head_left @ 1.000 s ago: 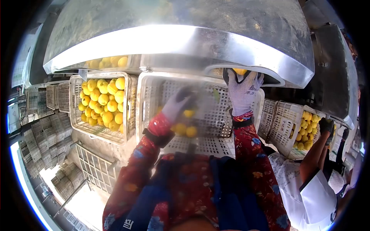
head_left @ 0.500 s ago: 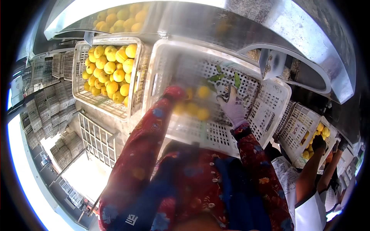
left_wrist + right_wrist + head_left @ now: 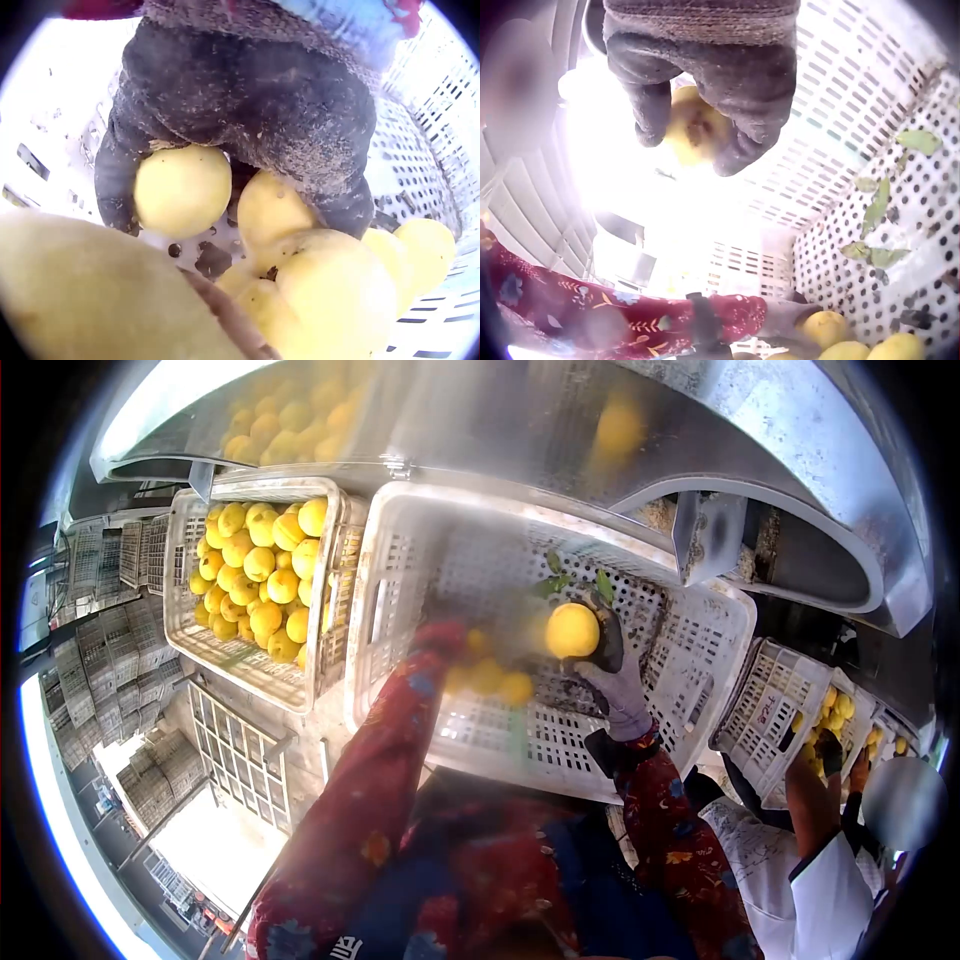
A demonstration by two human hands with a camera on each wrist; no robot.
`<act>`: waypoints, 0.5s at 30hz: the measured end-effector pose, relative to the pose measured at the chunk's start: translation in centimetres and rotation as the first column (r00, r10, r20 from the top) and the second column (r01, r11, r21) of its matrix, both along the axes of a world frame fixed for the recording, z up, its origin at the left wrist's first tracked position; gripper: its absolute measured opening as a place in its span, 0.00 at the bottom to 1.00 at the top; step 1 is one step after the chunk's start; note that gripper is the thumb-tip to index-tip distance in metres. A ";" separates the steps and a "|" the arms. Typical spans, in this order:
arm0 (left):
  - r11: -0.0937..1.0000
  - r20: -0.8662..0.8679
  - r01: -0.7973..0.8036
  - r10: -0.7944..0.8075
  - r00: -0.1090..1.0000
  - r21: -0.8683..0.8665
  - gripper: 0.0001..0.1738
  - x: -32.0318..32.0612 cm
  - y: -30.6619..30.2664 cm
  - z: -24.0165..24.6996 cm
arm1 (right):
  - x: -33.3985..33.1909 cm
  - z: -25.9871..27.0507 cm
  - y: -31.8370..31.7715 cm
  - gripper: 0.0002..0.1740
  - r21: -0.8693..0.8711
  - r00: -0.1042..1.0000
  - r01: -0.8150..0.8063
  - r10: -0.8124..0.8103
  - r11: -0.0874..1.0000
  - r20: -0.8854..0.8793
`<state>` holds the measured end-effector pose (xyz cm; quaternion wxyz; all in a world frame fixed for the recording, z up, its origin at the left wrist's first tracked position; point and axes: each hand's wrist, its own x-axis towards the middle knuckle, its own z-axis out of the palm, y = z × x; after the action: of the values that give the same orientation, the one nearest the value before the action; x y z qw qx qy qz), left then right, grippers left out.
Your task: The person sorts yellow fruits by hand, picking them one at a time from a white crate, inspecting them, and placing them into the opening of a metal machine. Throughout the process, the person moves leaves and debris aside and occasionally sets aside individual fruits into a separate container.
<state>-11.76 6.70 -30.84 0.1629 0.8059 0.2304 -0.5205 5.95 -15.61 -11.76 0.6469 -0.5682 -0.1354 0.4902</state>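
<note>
My right hand, in a pale glove with dark palm and fingers, holds a yellow peach above the white crate. In the right wrist view its thumb and fingers pinch the peach, which has a brown patch. Lower in the same crate, my left hand curls its dark gloved fingers round one peach, with another peach partly under its far fingers. Several more peaches lie close by. A blurred patch covers the left hand in the head view.
Leaves lie on the crate's holed side. A second crate, filled with peaches, stands at left. Beyond the crates rises a metal machine with a curved opening. At right, another person reaches into a crate of peaches.
My right hand has come from the machine's opening down into the crate and now holds a peach there. My left arm stays over the crate's left half. The head view has shifted.
</note>
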 end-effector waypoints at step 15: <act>0.996 -0.025 0.094 -0.094 0.995 -0.007 0.55 -3.5 -0.6 -6.3 | 6.9 9.2 2.9 0.42 0.068 0.044 0.596 -0.117 0.800 0.992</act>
<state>-15.24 6.08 -37.16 0.1377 0.8087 0.1925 -0.5385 12.84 -12.67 -2.58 0.3838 -0.8668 -0.2736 -0.1627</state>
